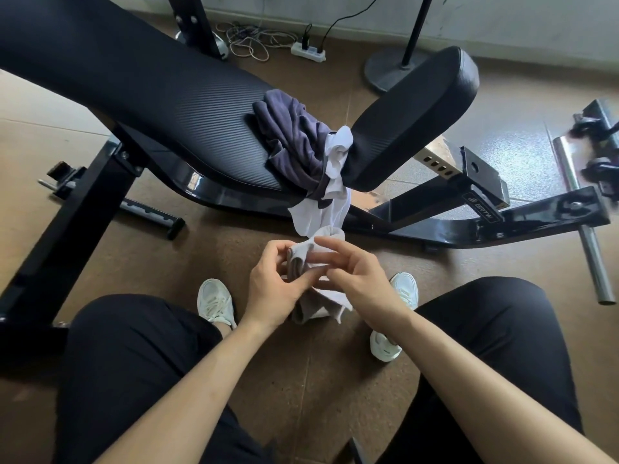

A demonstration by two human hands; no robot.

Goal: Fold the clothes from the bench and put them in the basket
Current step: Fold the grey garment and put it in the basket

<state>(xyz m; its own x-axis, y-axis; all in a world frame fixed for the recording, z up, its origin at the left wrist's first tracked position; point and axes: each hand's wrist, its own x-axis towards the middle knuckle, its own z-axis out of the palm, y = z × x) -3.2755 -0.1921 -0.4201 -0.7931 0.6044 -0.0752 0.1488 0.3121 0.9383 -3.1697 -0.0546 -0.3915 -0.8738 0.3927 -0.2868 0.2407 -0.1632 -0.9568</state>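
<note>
pale cloth (306,259) is bunched just in front of the bench (150,95), where i see my left grip (274,289) and right grip (355,279) both pinching it, fingers curled on the fabric. on the bench, a purple garment (294,139) and a white garment (338,152) sit wedged between its two pads, the white one hanging down.

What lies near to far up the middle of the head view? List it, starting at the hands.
Left hand and right hand holding a pale cloth → white garment hanging off the bench → purple garment on the bench → power strip on the floor.
</note>
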